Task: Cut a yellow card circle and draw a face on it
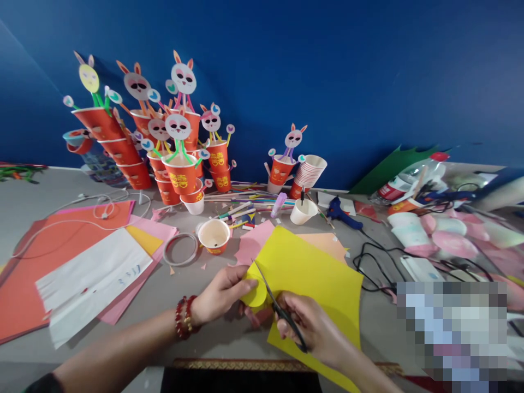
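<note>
Between the fingers of my left hand (221,295) is a small rounded piece of yellow paper (254,295), pinched at its left side. My right hand (303,322) grips a pair of scissors (286,317) by the dark handles. The blades point up and left, along the right edge of the yellow piece. Under both hands spreads a large yellow paper sheet (323,278), with a pink paper (257,240) partly beneath it. A paper cup (214,237) and a roll of tape (180,249) stand beyond my left hand.
Red paper cups with rabbit faces (178,126) stand stacked at the back left. A blue glue gun (343,214) lies right of centre, its black cable (368,262) looping nearby. Coloured paper (82,240) covers the left side. A plastic bottle (409,174) is at the right.
</note>
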Available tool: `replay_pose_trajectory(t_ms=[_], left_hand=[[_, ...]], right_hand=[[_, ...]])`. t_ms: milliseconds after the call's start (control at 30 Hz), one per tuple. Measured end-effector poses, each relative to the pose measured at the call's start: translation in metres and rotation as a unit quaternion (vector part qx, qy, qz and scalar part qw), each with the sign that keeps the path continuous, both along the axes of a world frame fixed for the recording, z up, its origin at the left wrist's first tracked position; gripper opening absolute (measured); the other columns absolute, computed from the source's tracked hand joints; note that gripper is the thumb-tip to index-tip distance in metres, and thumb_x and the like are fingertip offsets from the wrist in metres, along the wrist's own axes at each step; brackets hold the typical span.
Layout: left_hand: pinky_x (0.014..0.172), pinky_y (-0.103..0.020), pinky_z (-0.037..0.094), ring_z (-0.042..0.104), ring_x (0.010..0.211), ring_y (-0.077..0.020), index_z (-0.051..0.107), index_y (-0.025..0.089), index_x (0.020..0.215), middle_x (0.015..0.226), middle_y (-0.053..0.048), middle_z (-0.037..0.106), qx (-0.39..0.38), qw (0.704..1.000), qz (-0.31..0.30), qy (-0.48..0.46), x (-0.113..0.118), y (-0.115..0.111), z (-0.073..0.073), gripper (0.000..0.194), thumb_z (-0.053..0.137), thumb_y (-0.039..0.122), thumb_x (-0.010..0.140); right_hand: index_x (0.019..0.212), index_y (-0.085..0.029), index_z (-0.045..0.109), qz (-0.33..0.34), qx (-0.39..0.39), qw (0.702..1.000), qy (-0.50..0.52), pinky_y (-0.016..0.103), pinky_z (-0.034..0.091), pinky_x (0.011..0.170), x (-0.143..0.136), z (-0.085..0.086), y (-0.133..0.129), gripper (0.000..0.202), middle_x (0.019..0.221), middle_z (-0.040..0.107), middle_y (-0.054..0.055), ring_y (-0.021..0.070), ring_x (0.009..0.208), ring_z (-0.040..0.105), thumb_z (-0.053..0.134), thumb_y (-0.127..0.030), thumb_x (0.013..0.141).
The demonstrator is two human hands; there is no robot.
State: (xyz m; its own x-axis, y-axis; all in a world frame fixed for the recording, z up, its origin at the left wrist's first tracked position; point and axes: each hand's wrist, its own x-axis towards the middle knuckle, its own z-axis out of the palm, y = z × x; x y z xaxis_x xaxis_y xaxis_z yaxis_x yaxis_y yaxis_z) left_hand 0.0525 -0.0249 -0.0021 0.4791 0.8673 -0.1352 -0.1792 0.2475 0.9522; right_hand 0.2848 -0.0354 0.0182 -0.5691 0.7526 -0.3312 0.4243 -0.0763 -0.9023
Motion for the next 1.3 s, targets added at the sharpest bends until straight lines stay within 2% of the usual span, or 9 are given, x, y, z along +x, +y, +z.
replay_pose_trajectory(t_ms=[133, 333, 533, 700, 867, 967, 1100, 1167, 1300], left_hand=[[0.045, -0.018, 0.043, 0.055, 0.046, -0.0088, 0.059, 0.014, 0.085, 0.064, -0.002, 0.064, 0.003, 1.0, -0.009, -0.012, -0.001, 0.001, 0.004, 0.043, 0.062, 0.057, 0.089], [0.045, -0.018, 0.044, 0.056, 0.048, -0.0095, 0.06, 0.014, 0.085, 0.065, -0.002, 0.064, 0.001, 1.0, -0.003, -0.004, -0.001, 0.002, 0.005, 0.043, 0.063, 0.056, 0.089], [0.045, -0.017, 0.044, 0.056, 0.048, -0.0092, 0.059, 0.014, 0.086, 0.065, -0.002, 0.063, 0.007, 1.0, -0.012, -0.011, -0.002, 0.002, 0.004, 0.041, 0.061, 0.054, 0.09], [0.045, -0.017, 0.043, 0.054, 0.048, -0.0085, 0.06, 0.013, 0.085, 0.063, -0.001, 0.062, 0.013, 1.0, -0.015, -0.021, -0.001, 0.001, 0.004, 0.04, 0.06, 0.053, 0.092], [0.054, -0.02, 0.049, 0.058, 0.058, -0.0113, 0.068, 0.013, 0.098, 0.077, -0.003, 0.067, 0.013, 0.999, 0.042, -0.018, -0.001, -0.002, 0.004, 0.04, 0.068, 0.052, 0.087], [0.075, -0.026, 0.054, 0.064, 0.082, -0.0186, 0.071, 0.016, 0.103, 0.094, -0.006, 0.071, 0.06, 0.995, 0.081, 0.009, -0.002, -0.005, 0.005, 0.039, 0.071, 0.049, 0.085], [0.097, -0.032, 0.048, 0.061, 0.104, -0.0251, 0.075, 0.015, 0.095, 0.108, -0.01, 0.071, 0.123, 0.984, 0.127, 0.036, 0.0, -0.007, 0.005, 0.038, 0.065, 0.051, 0.089], [0.096, -0.031, 0.048, 0.061, 0.103, -0.0248, 0.076, 0.015, 0.092, 0.107, -0.01, 0.072, 0.129, 0.981, 0.14, 0.044, 0.001, -0.007, 0.004, 0.038, 0.06, 0.05, 0.092], [0.078, -0.027, 0.052, 0.062, 0.083, -0.0198, 0.075, 0.016, 0.097, 0.09, -0.006, 0.073, 0.114, 0.979, 0.159, 0.05, 0.004, -0.006, 0.003, 0.036, 0.057, 0.047, 0.095]], right_hand=[[0.075, -0.019, 0.047, 0.013, -0.001, 1.0, -0.008, 0.021, 0.028, 0.052, 0.005, -0.002, 0.003, 0.035, 0.066, 0.044, -0.004, 0.0098, 0.058, 0.035, 0.064, -0.048, 0.086], [0.074, -0.019, 0.048, 0.022, -0.003, 0.999, 0.042, 0.022, 0.034, 0.055, 0.0, 0.007, 0.005, 0.036, 0.07, 0.052, 0.0, 0.0127, 0.061, 0.046, 0.056, -0.051, 0.089], [0.074, -0.02, 0.048, 0.027, 0.011, 0.998, 0.051, 0.022, 0.035, 0.055, 0.001, 0.008, 0.006, 0.036, 0.068, 0.051, -0.001, 0.0122, 0.06, 0.046, 0.056, -0.05, 0.091], [0.074, -0.019, 0.048, 0.029, 0.013, 0.999, 0.039, 0.023, 0.034, 0.054, 0.004, 0.006, 0.005, 0.044, 0.069, 0.054, 0.0, 0.0115, 0.059, 0.045, 0.058, -0.059, 0.09], [0.066, -0.02, 0.05, -0.046, -0.004, 0.995, 0.092, 0.024, 0.037, 0.05, -0.008, 0.014, 0.005, 0.06, 0.059, 0.046, -0.002, 0.0107, 0.051, 0.041, 0.057, -0.077, 0.081], [0.064, -0.02, 0.05, -0.091, -0.003, 0.988, 0.127, 0.023, 0.035, 0.045, -0.017, 0.017, 0.003, 0.063, 0.055, 0.044, -0.004, 0.009, 0.046, 0.038, 0.058, -0.081, 0.077], [0.068, -0.019, 0.053, -0.112, 0.044, 0.982, 0.147, 0.022, 0.026, 0.039, -0.025, 0.009, -0.005, 0.062, 0.056, 0.044, -0.003, 0.0075, 0.043, 0.034, 0.052, -0.079, 0.083], [0.069, -0.018, 0.054, -0.118, 0.066, 0.98, 0.147, 0.021, 0.024, 0.037, -0.028, 0.002, -0.009, 0.062, 0.056, 0.043, -0.003, 0.0072, 0.043, 0.034, 0.05, -0.078, 0.085], [0.073, -0.018, 0.053, -0.112, 0.084, 0.98, 0.143, 0.02, 0.025, 0.037, -0.028, -0.007, -0.012, 0.057, 0.061, 0.047, -0.001, 0.0062, 0.042, 0.034, 0.048, -0.072, 0.091]])
